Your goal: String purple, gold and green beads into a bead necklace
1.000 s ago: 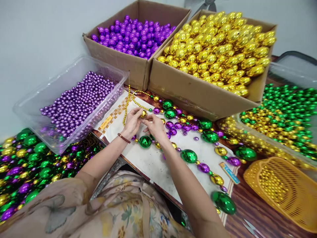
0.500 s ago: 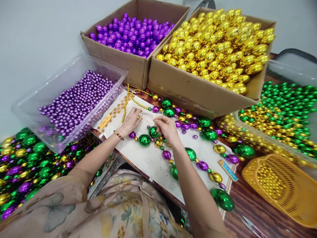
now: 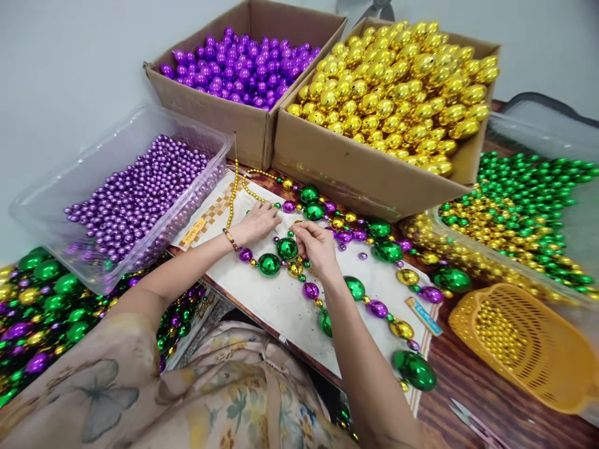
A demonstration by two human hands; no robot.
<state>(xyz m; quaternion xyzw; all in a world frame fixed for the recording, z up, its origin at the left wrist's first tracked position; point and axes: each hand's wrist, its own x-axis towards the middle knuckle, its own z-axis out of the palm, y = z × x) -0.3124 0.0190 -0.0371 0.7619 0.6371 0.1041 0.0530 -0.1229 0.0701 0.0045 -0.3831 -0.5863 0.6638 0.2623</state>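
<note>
Left hand (image 3: 256, 226): closer to the right hand than half a second ago; palm down, fingers reaching forward, their tips partly hidden, so I cannot tell whether they pinch anything.
Right hand (image 3: 319, 246): thumb and forefinger pressed together, seeming to pinch the bead strand (image 3: 269, 264) beside a small green bead (image 3: 291, 234).
Strand's place: on the white cloth (image 3: 262, 299), under and around the right hand, near the gold bead chain (image 3: 233, 199).
Weight: probably light for its bulk, the big beads looking hollow.
Surface: shiny, likely slippery; round beads could roll.
Stiffness: each bead likely rigid, the line between them limp; shells might dent or crack if squeezed hard.
Best hold: probably fingertips around a small bead or the line beside it, with the larger beads resting on the cloth.
</note>
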